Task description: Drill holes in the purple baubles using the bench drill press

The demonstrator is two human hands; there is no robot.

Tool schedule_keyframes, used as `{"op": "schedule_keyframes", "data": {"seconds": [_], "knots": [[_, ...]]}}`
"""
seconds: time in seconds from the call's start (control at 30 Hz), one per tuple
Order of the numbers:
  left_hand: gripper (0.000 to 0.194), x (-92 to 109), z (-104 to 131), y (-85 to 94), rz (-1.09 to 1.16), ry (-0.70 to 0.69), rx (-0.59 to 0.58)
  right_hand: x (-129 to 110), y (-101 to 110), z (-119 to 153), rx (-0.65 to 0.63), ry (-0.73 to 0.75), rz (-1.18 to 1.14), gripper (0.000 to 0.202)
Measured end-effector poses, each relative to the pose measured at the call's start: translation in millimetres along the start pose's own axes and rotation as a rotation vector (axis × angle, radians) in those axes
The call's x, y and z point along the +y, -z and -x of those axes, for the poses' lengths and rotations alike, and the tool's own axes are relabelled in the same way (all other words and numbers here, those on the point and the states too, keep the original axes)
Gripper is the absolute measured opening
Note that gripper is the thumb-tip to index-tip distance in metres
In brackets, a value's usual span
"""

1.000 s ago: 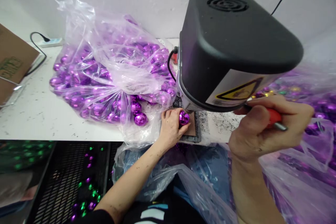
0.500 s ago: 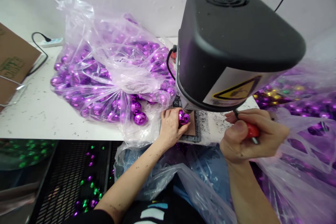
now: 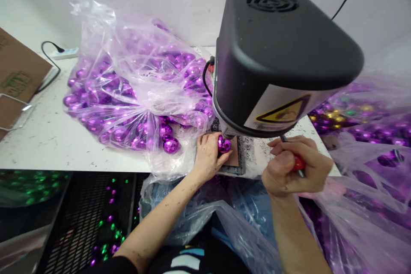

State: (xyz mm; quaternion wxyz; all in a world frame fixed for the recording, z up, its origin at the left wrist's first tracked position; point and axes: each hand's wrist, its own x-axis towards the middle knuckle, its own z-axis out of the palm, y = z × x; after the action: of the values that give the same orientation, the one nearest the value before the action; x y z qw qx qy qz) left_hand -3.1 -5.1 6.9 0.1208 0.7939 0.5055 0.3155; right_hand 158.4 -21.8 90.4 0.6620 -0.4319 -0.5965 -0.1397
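My left hand (image 3: 208,154) grips a shiny purple faceted ball (image 3: 224,144) between thumb and fingers, over a brown pad (image 3: 233,156) at the table's front edge. Above the ball looms a black machine head (image 3: 285,51) with a yellow warning label; it partly hides the spot where machine and ball meet. To the right, my right hand (image 3: 295,165) is closed around a lever handle with a red grip (image 3: 298,163). Two loose purple balls, one of them the nearer ball (image 3: 171,145), lie left of my left hand at the mouth of a clear bag.
A clear plastic bag (image 3: 150,90) full of purple balls covers much of the white table (image 3: 38,150). More bagged balls (image 3: 379,137) stand at the right. A cardboard box (image 3: 19,77) and a power strip (image 3: 67,53) are at the left. A black mesh crate (image 3: 73,222) sits below.
My right hand has moved a little left with the lever handle. My left hand and the purple ball stay in place under the machine. The view has shifted slightly.
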Motion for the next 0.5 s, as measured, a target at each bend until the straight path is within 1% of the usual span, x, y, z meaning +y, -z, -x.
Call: {"op": "schedule_keyframes", "data": {"seconds": [0.27,0.5], "knots": [[0.046,1.1,0.4,-0.2,-0.031,0.004,0.001,2.3,4.0,10.4,-0.068,-0.062,0.002,0.013],[0.046,1.0,0.1,0.0,-0.017,0.013,-0.005,15.7,1.4,34.4,-0.108,-0.096,-0.015,0.007]]}}
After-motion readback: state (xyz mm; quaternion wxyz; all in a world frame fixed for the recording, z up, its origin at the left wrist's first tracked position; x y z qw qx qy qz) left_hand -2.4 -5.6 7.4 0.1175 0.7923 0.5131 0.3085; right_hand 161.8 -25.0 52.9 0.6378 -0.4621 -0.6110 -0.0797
